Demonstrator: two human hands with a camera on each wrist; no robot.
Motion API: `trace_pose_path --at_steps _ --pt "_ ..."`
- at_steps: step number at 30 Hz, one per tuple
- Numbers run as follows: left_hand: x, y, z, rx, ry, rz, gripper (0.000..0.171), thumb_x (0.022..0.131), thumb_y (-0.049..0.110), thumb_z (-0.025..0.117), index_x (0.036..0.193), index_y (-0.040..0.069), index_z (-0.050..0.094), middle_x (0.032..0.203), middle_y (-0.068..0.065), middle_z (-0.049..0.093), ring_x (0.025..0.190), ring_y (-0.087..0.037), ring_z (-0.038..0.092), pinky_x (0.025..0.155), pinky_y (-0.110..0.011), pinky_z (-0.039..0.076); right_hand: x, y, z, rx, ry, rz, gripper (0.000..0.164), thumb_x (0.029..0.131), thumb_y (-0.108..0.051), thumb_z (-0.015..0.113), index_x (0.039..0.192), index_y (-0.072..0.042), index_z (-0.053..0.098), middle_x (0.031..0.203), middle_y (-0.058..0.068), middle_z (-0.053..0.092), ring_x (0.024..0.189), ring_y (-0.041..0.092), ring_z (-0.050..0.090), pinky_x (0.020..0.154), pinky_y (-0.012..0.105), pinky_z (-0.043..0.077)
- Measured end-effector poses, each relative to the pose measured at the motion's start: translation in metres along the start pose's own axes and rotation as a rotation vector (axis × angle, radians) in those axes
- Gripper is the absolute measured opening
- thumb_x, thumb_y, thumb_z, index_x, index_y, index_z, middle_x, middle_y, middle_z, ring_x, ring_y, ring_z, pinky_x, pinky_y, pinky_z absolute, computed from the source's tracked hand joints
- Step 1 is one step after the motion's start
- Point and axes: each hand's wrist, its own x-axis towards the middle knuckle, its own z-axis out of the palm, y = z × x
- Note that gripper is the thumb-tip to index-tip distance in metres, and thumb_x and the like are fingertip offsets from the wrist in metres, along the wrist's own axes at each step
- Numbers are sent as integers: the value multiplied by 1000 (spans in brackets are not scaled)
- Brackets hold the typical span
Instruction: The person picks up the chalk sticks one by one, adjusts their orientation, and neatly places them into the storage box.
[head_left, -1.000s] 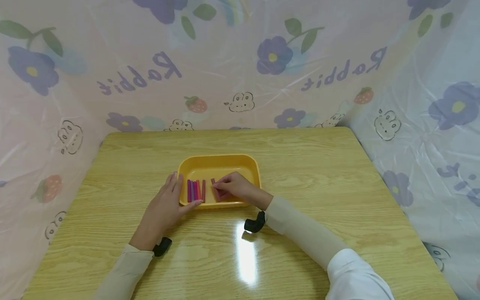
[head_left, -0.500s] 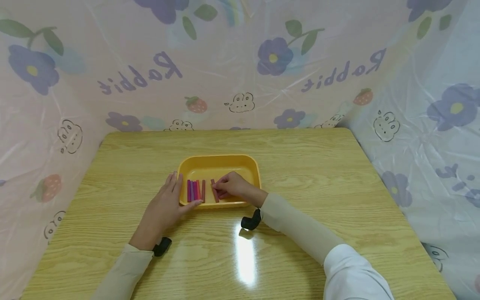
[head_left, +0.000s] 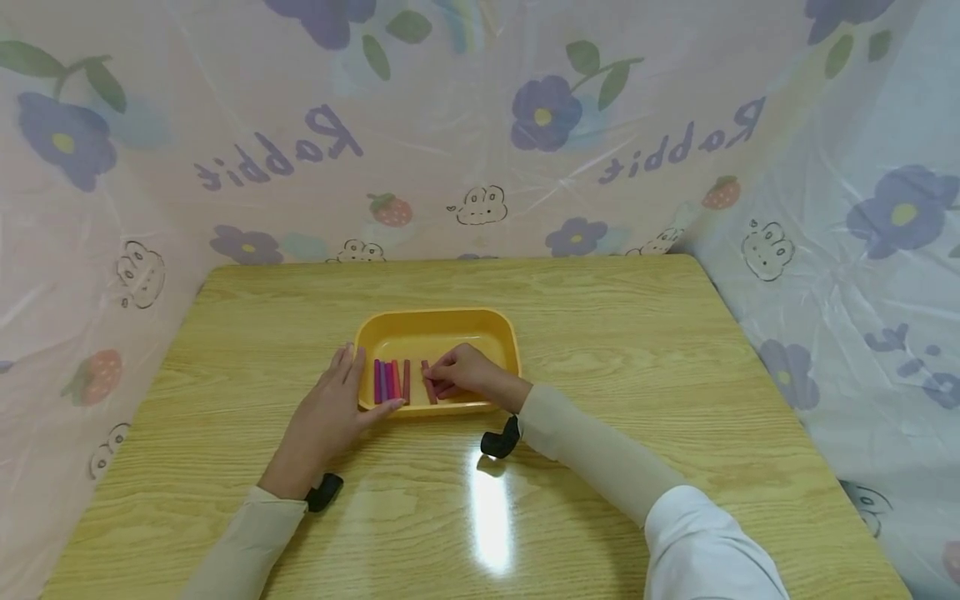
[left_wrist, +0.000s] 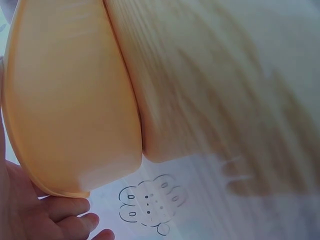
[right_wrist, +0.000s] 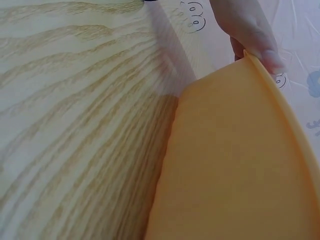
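A yellow tray (head_left: 435, 313) holds several short, thin coloured sticks. Purple, pink and red sticks (head_left: 386, 382) stand side by side at its left, with a reddish-brown stick (head_left: 407, 382) just apart from them. My left hand (head_left: 324, 421) grips the tray's left front corner, thumb over the front rim; the left wrist view shows its curled fingers (left_wrist: 72, 215) at the rim. Inside the tray, my right hand (head_left: 474, 371) pinches another reddish-brown stick (head_left: 431, 392) by thumb and fingertips. More dark reddish sticks (head_left: 447, 390) lie partly hidden beneath that hand.
The tray stands on a wood-grain table (head_left: 600, 333). A printed plastic sheet (head_left: 450, 125) rises behind the table and along both sides. Black pieces (head_left: 501, 438) stick out at both wrists. The right wrist view shows mostly the tray's outer wall (right_wrist: 235, 150).
The stick between my right fingertips has shifted slightly left and stands a little straighter. My right forearm has moved a little to the left. The left hand stays on the tray.
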Motion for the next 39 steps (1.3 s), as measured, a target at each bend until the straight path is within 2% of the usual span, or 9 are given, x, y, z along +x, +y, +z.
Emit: trace_pose_path --at_steps 9,17,28,39 --pt "0 1 2 10 -5 -8 107 78 76 43 148 1 12 151 -23 12 139 -35 10 104 -55 25 1 2 -1 47 5 19 20 90 -12 62 93 6 70 80 14 69 67 19 66 65 31 56" --pt "-1 0 4 9 -20 -17 109 77 78 40 149 2 10 152 -23 10 139 -36 9 104 -55 24 -1 1 0 88 6 57 20 90 -12 62 96 6 70 83 17 69 72 24 68 66 33 56" --pt "-2 -1 4 -5 -19 -25 109 77 76 45 149 2 9 151 -23 11 139 -36 10 105 -55 23 0 3 0 137 4 58 21 91 -10 59 95 8 68 84 18 69 72 24 68 66 32 56" --pt "0 -1 1 1 -16 -36 108 78 73 48 149 2 9 152 -23 10 139 -35 9 106 -55 22 1 -3 -1 110 0 69 24 91 -14 60 94 8 69 83 17 69 73 25 69 67 33 56"
